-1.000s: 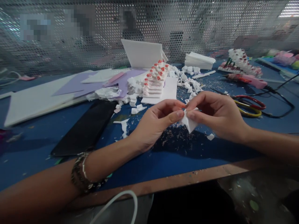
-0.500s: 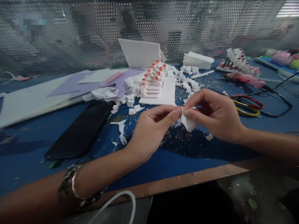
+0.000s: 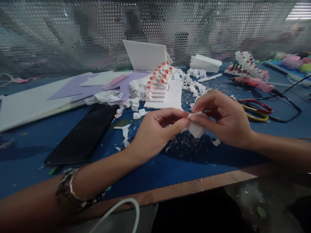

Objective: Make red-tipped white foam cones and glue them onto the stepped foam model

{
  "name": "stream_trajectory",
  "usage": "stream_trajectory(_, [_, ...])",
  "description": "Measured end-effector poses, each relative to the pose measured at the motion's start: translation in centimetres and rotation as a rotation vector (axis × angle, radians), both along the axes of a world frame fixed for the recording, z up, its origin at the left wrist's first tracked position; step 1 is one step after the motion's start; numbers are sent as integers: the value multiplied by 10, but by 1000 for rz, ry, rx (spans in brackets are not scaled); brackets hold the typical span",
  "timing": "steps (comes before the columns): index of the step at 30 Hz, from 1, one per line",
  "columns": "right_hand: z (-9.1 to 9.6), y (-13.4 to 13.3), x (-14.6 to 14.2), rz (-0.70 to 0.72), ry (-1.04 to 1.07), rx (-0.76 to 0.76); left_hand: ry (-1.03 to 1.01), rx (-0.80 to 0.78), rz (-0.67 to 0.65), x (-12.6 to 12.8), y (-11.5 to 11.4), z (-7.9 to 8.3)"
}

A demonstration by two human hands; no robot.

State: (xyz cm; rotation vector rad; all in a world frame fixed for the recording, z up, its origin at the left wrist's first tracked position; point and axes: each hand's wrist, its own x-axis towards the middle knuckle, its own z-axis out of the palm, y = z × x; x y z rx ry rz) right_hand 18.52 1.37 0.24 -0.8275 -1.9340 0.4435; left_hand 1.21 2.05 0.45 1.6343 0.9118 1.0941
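Right of centre, low over the blue bench (image 3: 150,174): one small white piece (image 3: 196,130), paper or thin foam, material not certain. Gripped at its upper edge between the fingers of both hands; not resting on the work surface. Left hand (image 3: 161,131): thumb and forefinger pinched on the piece's left upper corner. Right hand (image 3: 223,118): thumb and forefinger pinched along the top edge, just beside the left fingertips. Key relation: bulk of the piece hanging below the pinch, toward the bottom of the frame; folded edge running roughly left to right across the fingertips; long axis too small to tell; neither hand nearer, both touching.

Beyond the fingers, upper centre: white stepped model (image 3: 157,90) with red-tipped knobs, standing on a flat white sheet (image 3: 175,94). Just right of it: crumpled white scraps (image 3: 191,85). Right of frame: scissors (image 3: 257,120) with red and yellow handles; pink-handled tool (image 3: 263,84) with black cable. Left of frame: black flat slab (image 3: 82,137), lying slantwise; farther off, purple sheets (image 3: 66,89) on white board. Across the top: perforated screen (image 3: 104,56).
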Motion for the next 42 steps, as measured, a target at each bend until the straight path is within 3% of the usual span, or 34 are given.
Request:
stream_trajectory(7, [6, 7, 8, 154, -254, 229, -73, -207, -39, -5, 2, -5])
stream_trajectory(22, [5, 4, 16, 24, -422, 616, -115, -268, -131, -6, 4, -11])
stream_trajectory(25, [7, 4, 15, 23, -448, 564, -49, -206, -108, -4, 4, -9])
stream_trajectory(32, [8, 7, 11, -16, -355, 277, 115, 46, 8, -2, 0, -8])
stream_trajectory(37, [6, 6, 9, -57, -332, 230, 234, 301, 43, -4, -3, -9])
stream_trajectory(42, [6, 5, 7, -84, -317, 184, 322, 410, 66, -4, -7, -6])
